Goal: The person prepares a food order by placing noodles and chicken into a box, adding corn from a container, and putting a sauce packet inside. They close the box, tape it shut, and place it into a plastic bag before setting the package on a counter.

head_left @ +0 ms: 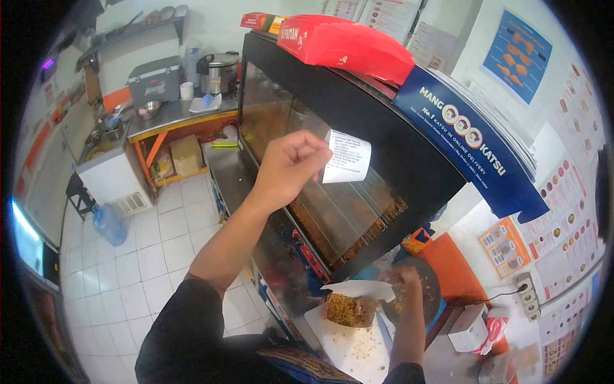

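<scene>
My left hand [288, 168] is raised at the middle of the view, thumb and fingers pinched on the edge of a small white printed receipt [348, 160]. The slip curls slightly, and its printed side faces me. Lower right, my right hand [404, 276] reaches over a dark round pan [430, 281] with crumbs in it. Its fingers are blurred and partly hidden, so I cannot make out a grip. Left of that hand, an open paper box [348, 310] of yellow-brown food stands on a white cutting board [355, 358] scattered with crumbs.
A glass-fronted display warmer [384, 153] stands ahead, with red cartons [345, 41] and blue folded cartons [467, 134] on top. At right are a power strip [527, 296] and a white box [469, 328]. A rice cooker [219, 72] and water bottle [110, 224] are at left.
</scene>
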`<state>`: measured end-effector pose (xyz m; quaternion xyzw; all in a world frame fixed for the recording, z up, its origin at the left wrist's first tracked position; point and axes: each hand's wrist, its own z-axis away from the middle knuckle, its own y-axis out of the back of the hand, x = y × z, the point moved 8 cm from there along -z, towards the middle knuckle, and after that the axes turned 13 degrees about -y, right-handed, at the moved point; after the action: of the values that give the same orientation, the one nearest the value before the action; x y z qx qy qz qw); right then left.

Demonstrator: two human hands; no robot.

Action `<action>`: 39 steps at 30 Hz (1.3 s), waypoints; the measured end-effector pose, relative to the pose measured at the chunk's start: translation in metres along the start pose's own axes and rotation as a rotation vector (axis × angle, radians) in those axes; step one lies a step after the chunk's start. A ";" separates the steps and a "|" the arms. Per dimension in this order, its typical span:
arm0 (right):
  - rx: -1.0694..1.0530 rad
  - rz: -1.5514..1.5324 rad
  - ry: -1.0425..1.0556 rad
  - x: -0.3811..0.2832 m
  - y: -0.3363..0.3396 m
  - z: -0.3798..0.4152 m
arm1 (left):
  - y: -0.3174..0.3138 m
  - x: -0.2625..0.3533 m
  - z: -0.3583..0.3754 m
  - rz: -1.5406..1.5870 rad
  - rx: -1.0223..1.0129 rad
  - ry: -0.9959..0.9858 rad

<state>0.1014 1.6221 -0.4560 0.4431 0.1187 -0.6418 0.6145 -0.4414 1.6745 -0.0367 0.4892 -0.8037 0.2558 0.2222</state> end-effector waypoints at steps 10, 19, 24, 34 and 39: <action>0.402 -0.565 0.606 -0.128 -0.005 0.237 | -0.038 -0.010 0.031 0.018 -0.066 0.060; 0.016 -0.566 1.137 -0.213 -0.065 0.399 | -0.080 -0.020 0.061 0.055 -0.135 0.123; -0.185 -0.451 1.229 -0.232 -0.093 0.420 | -0.104 -0.029 0.078 0.054 -0.205 0.152; -0.229 -0.358 1.054 -0.220 -0.095 0.402 | -0.111 -0.059 0.122 0.111 -0.110 0.338; -0.195 -0.403 1.058 -0.209 -0.084 0.396 | -0.099 -0.135 0.239 -0.093 -0.237 0.715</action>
<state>-0.1717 1.5075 -0.1099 0.6137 0.5509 -0.4234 0.3749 -0.3208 1.5763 -0.2837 0.3757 -0.6765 0.3052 0.5550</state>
